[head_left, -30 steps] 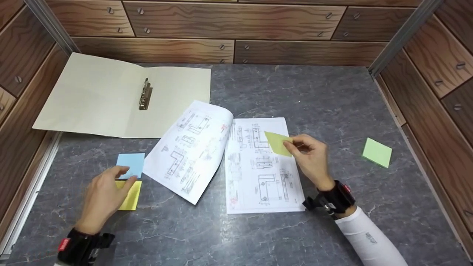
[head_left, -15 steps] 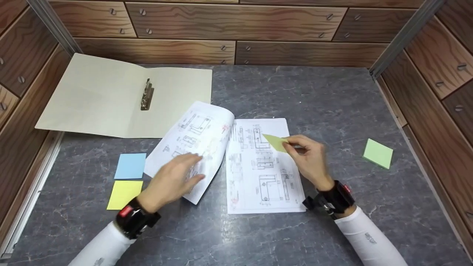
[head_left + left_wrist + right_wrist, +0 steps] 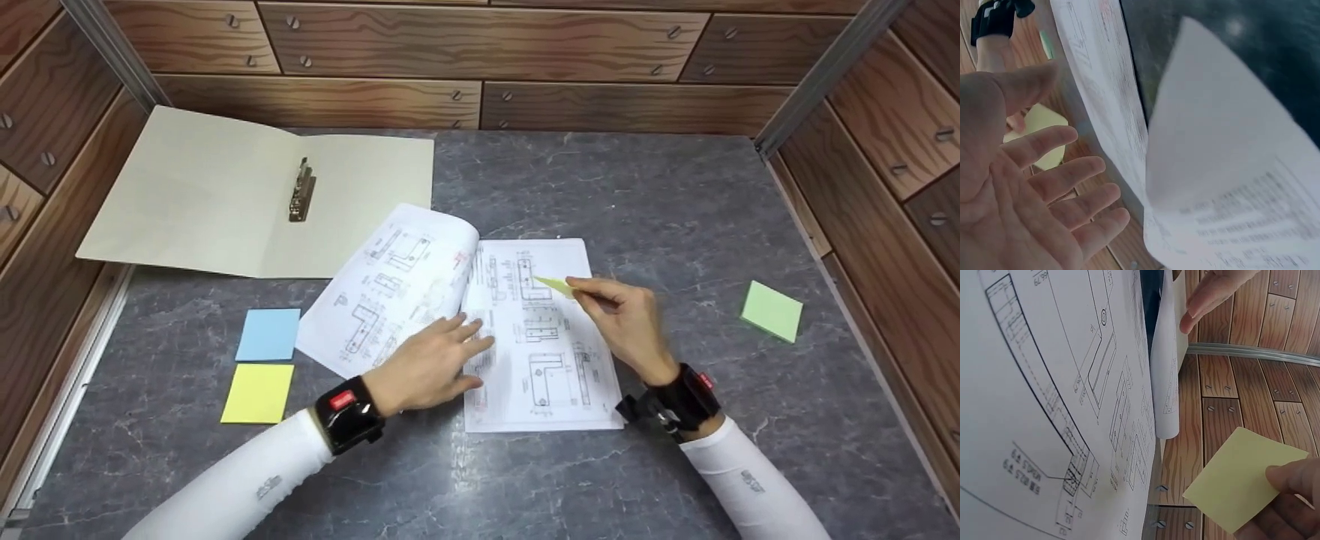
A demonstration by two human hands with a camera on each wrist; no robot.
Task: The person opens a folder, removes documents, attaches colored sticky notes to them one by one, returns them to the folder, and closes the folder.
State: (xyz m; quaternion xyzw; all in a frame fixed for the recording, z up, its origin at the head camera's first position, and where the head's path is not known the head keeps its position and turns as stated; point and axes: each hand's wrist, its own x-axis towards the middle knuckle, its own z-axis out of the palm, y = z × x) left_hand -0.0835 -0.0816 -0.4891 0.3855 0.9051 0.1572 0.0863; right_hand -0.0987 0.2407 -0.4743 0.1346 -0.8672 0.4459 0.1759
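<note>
Pinching a pale yellow sticky note (image 3: 1241, 481) between thumb and forefinger, the right hand (image 3: 628, 326) has it poised above the right-hand page of the booklet of engineering drawings (image 3: 510, 364), close to that page's upper right edge. Nearly edge-on from the head camera, the note shows its full square face to the right wrist camera, well clear of the paper!

Over to the left hand (image 3: 427, 364): fingers spread, palm down, right over the booklet's inner fold, where the turned leaf (image 3: 390, 262) curls up and leans left. Whether those fingertips touch the paper, I cannot tell. L-shaped brackets, dimension lines and small red marks fill both visible pages.

Left of the booklet sit two sticky pads, a blue pad (image 3: 268, 334) farther from the person and a bright yellow pad (image 3: 257, 394) just nearer. Out to the booklet's right, well apart from it, a green pad (image 3: 772, 311) lies at a slant. Beyond the booklet, to its left, a cream folder (image 3: 202, 191) lies open with a metal clip (image 3: 301, 191) by its crease, the turned leaf overlapping its near right corner. Beneath the booklet runs the grey marbled tabletop (image 3: 600, 187).
</note>
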